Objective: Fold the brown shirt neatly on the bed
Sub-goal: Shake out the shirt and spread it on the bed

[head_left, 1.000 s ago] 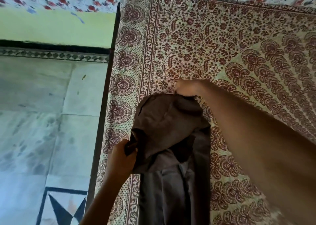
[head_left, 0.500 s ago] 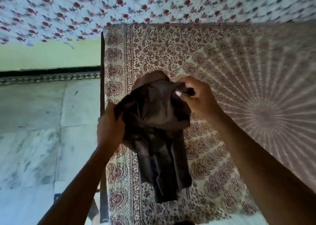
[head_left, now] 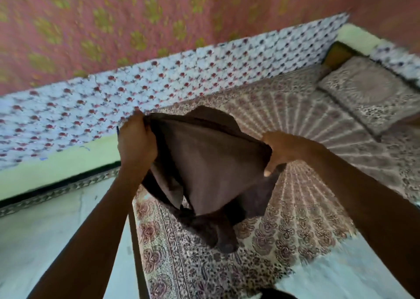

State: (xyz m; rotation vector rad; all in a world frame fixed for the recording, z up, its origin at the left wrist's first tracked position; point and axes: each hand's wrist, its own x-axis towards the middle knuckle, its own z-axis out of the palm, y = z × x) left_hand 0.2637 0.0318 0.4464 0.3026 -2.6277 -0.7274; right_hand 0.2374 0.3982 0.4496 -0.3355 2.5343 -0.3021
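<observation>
The brown shirt (head_left: pixel 211 169) hangs in the air above the bed (head_left: pixel 295 212), stretched between both hands, its lower part dangling down toward the patterned bedsheet. My left hand (head_left: pixel 136 142) grips the shirt's upper left edge in a closed fist. My right hand (head_left: pixel 279 151) holds the upper right edge, thumb pointing down. The shirt is bunched and creased, and part of it is folded over behind the top edge.
A patterned pillow (head_left: pixel 368 92) lies at the bed's far right end. A flowered white cloth (head_left: pixel 159 87) covers the wall side behind the bed. The pale tiled floor (head_left: pixel 56 226) lies to the left of the bed's dark edge.
Both hands have lifted the shirt off the bedsheet and pulled apart, spreading it wider in the air. The camera has swung up and to the right, showing the wall and pillow.
</observation>
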